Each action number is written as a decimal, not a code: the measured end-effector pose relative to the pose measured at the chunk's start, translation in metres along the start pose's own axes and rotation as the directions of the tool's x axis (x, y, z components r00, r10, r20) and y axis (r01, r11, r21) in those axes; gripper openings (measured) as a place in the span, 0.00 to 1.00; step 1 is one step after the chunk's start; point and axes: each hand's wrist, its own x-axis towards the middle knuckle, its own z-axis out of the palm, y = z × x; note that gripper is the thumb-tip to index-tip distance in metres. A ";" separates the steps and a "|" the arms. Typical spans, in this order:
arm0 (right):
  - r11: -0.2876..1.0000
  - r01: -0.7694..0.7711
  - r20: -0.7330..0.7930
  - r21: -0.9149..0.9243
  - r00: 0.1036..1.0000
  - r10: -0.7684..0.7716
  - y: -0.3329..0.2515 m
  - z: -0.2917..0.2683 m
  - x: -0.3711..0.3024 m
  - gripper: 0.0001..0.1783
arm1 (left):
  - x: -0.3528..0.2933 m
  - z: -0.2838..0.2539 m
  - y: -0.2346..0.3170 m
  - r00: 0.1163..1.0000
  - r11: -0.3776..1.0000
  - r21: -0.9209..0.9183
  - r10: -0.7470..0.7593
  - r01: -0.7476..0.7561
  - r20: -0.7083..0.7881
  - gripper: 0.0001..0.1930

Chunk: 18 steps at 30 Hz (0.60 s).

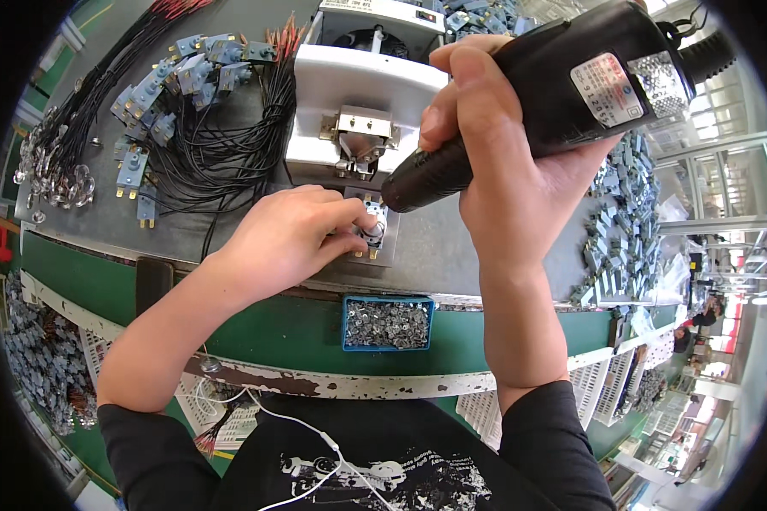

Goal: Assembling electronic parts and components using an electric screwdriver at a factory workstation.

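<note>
My right hand (511,162) is wrapped round a black electric screwdriver (571,77), tilted so that its tapered nose points down and left. The nose sits close beside a small grey switch (373,223) with brass terminals, which rests on a metal fixture plate (385,254). From the left, the thumb and forefinger of my left hand (294,228) pinch at that switch; the fingers partly cover it. The screwdriver's tip is hidden, so I cannot tell whether it touches the switch. Just behind stands a white bench machine (362,81) with a metal feeding mechanism on its front.
A blue tray (388,324) of small metal parts sits at the bench's front. Grey switches with black wires (239,162) lie left of the machine, beside wires with ring-shaped metal ends (64,170). Many more switches (618,221) are heaped at the right. White crates (601,387) stand below.
</note>
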 end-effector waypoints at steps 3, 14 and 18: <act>1.000 -0.017 0.004 -0.003 1.000 0.017 0.000 -0.002 -0.002 0.06 | 0.000 -0.001 0.003 1.000 1.000 0.012 -0.014 0.014 0.013 0.13; 0.996 -0.049 0.030 0.077 0.998 0.047 0.008 0.007 -0.002 0.09 | 0.001 0.002 0.000 0.999 1.000 0.003 0.025 -0.025 -0.037 0.10; 0.997 0.000 0.025 0.078 1.000 -0.002 0.011 0.016 -0.005 0.13 | -0.001 0.005 0.002 0.986 0.992 0.091 0.094 -0.082 -0.134 0.10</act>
